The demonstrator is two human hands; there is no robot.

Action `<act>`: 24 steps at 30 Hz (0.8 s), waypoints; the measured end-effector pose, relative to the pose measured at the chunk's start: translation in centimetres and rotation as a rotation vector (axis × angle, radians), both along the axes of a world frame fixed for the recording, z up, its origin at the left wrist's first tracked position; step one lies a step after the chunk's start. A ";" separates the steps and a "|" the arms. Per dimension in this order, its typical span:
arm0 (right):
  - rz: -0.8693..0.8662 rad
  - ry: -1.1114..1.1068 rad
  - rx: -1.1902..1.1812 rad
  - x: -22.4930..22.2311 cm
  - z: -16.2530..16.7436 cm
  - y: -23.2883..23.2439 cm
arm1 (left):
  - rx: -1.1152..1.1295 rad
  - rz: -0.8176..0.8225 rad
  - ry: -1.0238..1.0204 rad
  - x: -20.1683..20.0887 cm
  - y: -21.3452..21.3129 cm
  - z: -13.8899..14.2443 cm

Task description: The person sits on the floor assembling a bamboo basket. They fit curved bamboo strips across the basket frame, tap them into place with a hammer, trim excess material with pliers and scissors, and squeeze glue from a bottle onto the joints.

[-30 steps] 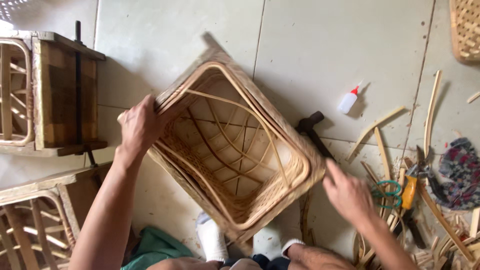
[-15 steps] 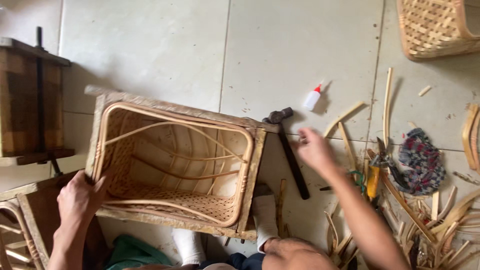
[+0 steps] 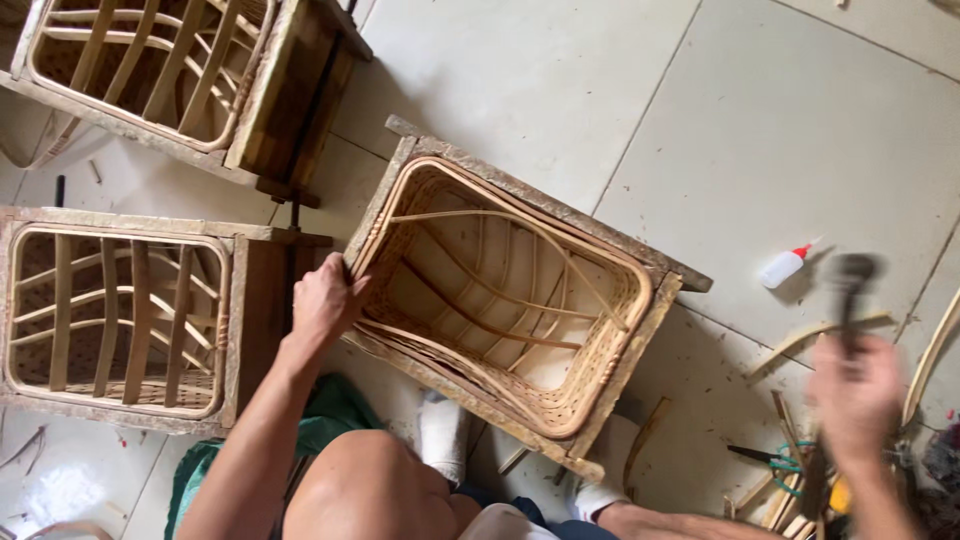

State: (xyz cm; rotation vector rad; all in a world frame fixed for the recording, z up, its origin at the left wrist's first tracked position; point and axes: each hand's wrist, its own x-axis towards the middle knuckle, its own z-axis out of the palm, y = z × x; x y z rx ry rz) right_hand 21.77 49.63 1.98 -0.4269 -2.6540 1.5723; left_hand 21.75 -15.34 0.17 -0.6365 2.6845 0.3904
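We see a rectangular woven basket (image 3: 520, 310) lying on the pale tiled floor (image 3: 760, 130), its mouth turned up toward us and its long axis running diagonally. Its walls are tight, honey-coloured wickerwork, the rim is bound in a braided edge, and a rough wooden frame with a weathered, flaking surface surrounds it. Inside, thin curved cane ribs cross the smooth pale base. Two white-socked feet (image 3: 442, 432) press against its near side.

Our left hand (image 3: 325, 300) sits at the basket's left corner, fingers curled over the frame and braided rim, gripping it. Our right hand (image 3: 855, 395) is raised to the right of the basket, well apart from it, and blurred; its fingers are wrapped closed around the handle of a hammer (image 3: 850, 285), whose dark head points up and away from us.

Just beside the hammer head a small white squeeze bottle with a red cap (image 3: 785, 265) lies on the floor. Split cane strips (image 3: 810, 340) are scattered near the right hand, flat and pale. To the left stand two more wooden frames with open slatted basketwork (image 3: 110, 320), one above the other, their slats broad and loosely spaced. Green cloth (image 3: 335, 415) lies under the left forearm.
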 end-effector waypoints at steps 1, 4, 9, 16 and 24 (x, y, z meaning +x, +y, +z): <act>0.014 0.000 -0.048 -0.8 2.4 0.3 | 0.011 0.018 0.002 0.1 0.4 0.3; 0.132 0.053 -0.141 -5.0 8.9 -2.0 | 0.027 0.039 -0.011 1.2 1.9 1.5; 0.120 -0.258 -0.656 -9.1 14.6 -15.9 | 0.110 0.011 -0.022 3.1 3.4 3.0; -0.059 -0.835 -1.512 1.1 7.2 -40.1 | 0.151 -0.080 -0.028 2.4 2.4 2.2; -0.098 -0.843 -1.569 4.8 1.4 -43.5 | 0.179 -0.124 -0.037 2.9 1.9 0.5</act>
